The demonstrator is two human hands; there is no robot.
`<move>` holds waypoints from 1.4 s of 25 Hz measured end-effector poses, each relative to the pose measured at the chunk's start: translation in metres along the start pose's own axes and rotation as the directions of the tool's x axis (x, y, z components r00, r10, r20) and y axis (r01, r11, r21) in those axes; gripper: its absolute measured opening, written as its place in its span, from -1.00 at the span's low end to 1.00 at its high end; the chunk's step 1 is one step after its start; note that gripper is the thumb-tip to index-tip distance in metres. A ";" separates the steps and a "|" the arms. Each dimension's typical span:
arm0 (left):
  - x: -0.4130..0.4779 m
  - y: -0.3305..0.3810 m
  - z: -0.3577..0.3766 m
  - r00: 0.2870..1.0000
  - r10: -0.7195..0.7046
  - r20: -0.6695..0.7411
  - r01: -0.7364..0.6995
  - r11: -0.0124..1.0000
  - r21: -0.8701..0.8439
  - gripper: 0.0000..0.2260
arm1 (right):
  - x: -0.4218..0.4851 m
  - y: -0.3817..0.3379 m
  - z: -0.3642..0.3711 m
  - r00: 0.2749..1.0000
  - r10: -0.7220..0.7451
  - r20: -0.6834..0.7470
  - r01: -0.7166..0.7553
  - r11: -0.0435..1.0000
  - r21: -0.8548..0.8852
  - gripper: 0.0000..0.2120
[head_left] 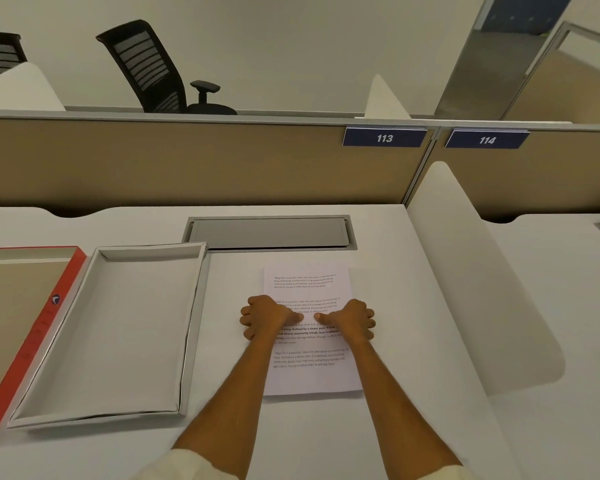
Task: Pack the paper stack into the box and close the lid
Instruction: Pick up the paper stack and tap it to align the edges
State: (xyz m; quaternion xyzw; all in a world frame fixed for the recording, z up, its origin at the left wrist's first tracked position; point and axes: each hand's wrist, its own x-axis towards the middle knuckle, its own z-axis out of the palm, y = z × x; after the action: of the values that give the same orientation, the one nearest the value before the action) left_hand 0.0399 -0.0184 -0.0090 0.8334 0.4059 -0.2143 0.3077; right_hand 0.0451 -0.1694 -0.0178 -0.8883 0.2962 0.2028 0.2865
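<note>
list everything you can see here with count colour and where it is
paper stack: 1, white with printed text, desk centre
box: 1, white, open and empty, left of the paper
lid: 1, red edge, tan inside, far left, partly out of view
cable hatch: 1, grey, desk rear
number plates: 2, blue, 113 and 114, on the partition
office chairs: 2, black, beyond the partition
left hand: gripping the paper's left edge
right hand: gripping its right edge

Even soft overhead light, faint shadows, sharp focus, wide-angle edge bending.
</note>
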 end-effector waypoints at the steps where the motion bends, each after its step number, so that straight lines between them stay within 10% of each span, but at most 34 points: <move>1: 0.002 0.002 -0.002 1.000 -0.010 0.011 0.010 1.000 0.019 -0.13 | 0.000 -0.001 -0.001 1.000 0.001 0.009 -0.001 1.000 0.011 -0.18; 25: -0.004 -0.013 0.005 0.988 0.153 -0.019 -0.153 0.968 -0.200 -0.24 | -0.005 0.006 -0.013 0.986 -0.160 0.047 0.143 0.957 0.252 -0.48; 35: -0.012 -0.022 0.004 0.944 0.310 -0.117 -0.331 0.877 -0.348 -0.40 | -0.014 0.003 0.001 0.989 -0.145 -0.028 0.148 0.968 0.203 -0.27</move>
State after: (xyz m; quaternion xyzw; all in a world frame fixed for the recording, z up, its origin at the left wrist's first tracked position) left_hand 0.0145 -0.0169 -0.0124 0.8235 0.3037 -0.0577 0.4756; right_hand 0.0327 -0.1653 -0.0124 -0.8749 0.2507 0.1440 0.3885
